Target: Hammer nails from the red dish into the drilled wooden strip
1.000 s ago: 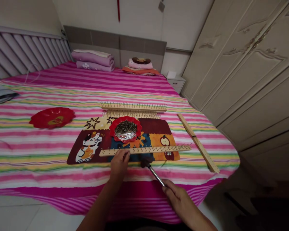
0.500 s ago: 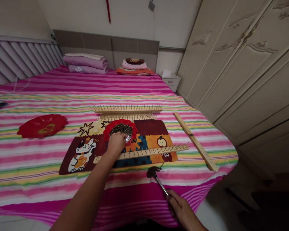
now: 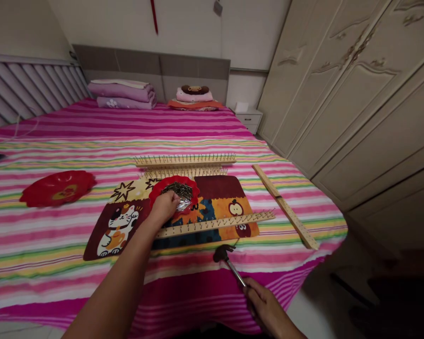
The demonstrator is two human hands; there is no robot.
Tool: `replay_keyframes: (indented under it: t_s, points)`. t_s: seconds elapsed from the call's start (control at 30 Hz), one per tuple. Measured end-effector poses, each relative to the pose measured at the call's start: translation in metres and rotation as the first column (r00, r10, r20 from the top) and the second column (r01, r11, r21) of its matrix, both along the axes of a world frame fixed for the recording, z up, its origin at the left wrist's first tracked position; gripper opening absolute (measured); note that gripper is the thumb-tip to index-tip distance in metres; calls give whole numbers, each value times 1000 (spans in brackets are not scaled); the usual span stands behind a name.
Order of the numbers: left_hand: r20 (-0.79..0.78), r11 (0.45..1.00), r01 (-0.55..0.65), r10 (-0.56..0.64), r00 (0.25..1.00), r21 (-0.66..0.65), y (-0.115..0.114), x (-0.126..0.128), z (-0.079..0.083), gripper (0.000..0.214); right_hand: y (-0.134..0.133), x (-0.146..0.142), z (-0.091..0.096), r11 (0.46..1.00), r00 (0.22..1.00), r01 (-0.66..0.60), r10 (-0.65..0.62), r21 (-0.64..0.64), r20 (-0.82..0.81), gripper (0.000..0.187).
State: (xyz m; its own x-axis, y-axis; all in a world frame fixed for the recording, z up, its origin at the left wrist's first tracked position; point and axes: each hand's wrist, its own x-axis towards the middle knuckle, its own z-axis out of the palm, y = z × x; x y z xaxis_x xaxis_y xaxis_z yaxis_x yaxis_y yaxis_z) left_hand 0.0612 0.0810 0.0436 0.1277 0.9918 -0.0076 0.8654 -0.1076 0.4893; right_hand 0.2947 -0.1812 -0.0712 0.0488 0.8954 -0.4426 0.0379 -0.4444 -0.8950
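Observation:
My left hand [image 3: 165, 206] is at the near left rim of a red scalloped bowl [image 3: 154, 192], its fingers closed together over the nails [image 3: 183, 190] inside. Whether a nail is pinched in them is too small to see. My right hand [image 3: 263, 301] grips the handle of a claw hammer [image 3: 235, 271], whose dark head rests near the bed's front edge. Between the hands lies a wooden strip [image 3: 215, 223] with a row of nails standing in it; my left forearm hides its left end. Under the bowl and strip is a patterned mat [image 3: 217, 186].
Behind the bowl lie nail-studded wooden strips [image 3: 185, 164]. More wooden strips [image 3: 286, 207] lie on the right. A red lid-like dish [image 3: 58, 188] sits at left. Folded bedding [image 3: 123, 94] is by the headboard. A wardrobe [image 3: 339, 103] stands right of the bed.
My left hand has drawn slightly back and left from the middle of the nails toward the bowl's rim. My right hand keeps the hammer in nearly the same place.

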Motion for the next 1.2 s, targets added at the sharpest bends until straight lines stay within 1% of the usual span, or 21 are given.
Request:
replay_keyframes:
  t_s: [0.03, 0.07, 0.1, 0.13, 0.17, 0.23, 0.33, 0.4, 0.47, 0.53, 0.63, 0.73, 0.83, 0.9, 0.93, 1.0, 1.07, 1.2]
  points:
    - [193, 998, -35, 44, 980, -49, -3, -3, 3, 16, 0, 0, 1, 1000, 1000, 1, -1, -3, -5, 29]
    - [392, 992, -57, 98, 915, -115, -6, -6, 5, 16, 0, 0, 1, 1000, 1000, -1, 1, -6, -8, 29]
    - [561, 981, -60, 154, 814, -182, -11, -10, 8, 20, 1, 0, 1, 1000, 1000, -7, 7, -10, -9, 30]
    - [676, 970, -49, 201, 709, -237, -16, -13, 10, 27, 1, 1, 1, 1000, 1000, -14, 14, -15, -9, 31]
    - [750, 960, -36, 241, 616, -278, -23, -15, 13, 33, 1, 1, 1, 1000, 1000, -22, 22, -21, -8, 32]
    - [830, 948, -22, 288, 477, -317, -36, -20, 17, 42, 2, 2, 0, 998, 999, -34, 34, -44, -6, 35]
    - [891, 940, -10, 328, 313, -342, -55, -23, 19, 40, 2, 0, 2, 996, 1000, -17, 17, -93, 2, 39]
    - [899, 922, 11, 374, 228, -387, -66, -25, 19, 35, 3, -1, 6, 994, 1000, 3, -2, -112, 7, 39]
    - [886, 896, 42, 429, 175, -442, -75, -26, 18, 29, 3, -3, 10, 993, 1000, 6, -6, -117, 1, 39]
    - [877, 881, 63, 455, 155, -468, -83, -26, 16, 28, 3, -5, 15, 994, 1000, 8, -8, -108, -6, 36]
    - [868, 878, 36, 464, 179, -477, -90, -27, 15, 34, 2, -6, 18, 996, 1000, 15, -15, -89, -4, 32]
    - [865, 896, -74, 443, 235, -438, -95, -27, 15, 32, 1, -5, 17, 997, 1000, 7, -7, -74, 2, 32]
    - [852, 913, -173, 408, 329, -370, -99, -29, 11, 34, 1, -3, 14, 997, 1000, -4, 5, -71, 12, 31]
    - [834, 914, -199, 404, 376, -353, -102, -30, 6, 39, 1, -2, 12, 997, 1000, -12, 13, -79, 8, 30]
    - [828, 912, -207, 410, 383, -355, -103, -30, 2, 41, 1, -1, 10, 996, 1000, -16, 16, -83, 2, 30]
    - [823, 902, -225, 429, 373, -368, -106, -30, -5, 43, 2, 0, 7, 996, 1000, -21, 21, -87, -12, 31]
    - [820, 894, -237, 445, 360, -381, -108, -29, -14, 40, 2, 0, 4, 996, 1000, -22, 21, -92, -16, 31]
    - [810, 890, -280, 448, 379, -361, -108, -27, -32, 33, 2, 0, 3, 995, 1000, -17, 17, -102, -1, 31]
